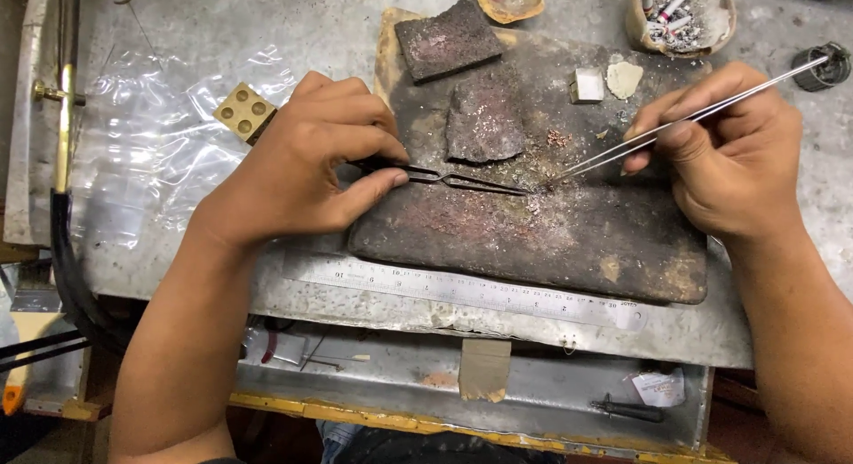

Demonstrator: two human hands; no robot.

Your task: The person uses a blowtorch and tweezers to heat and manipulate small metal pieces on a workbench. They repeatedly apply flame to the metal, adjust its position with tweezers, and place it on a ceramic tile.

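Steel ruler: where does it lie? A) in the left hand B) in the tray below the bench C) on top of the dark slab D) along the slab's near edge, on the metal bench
D: the steel ruler lies flat on the metal bench, just along the near edge of the dark slab; neither hand touches it.

Whatever sits between my two tweezer tips (540,187) on the scorched soldering board (569,242) is too small to tell.
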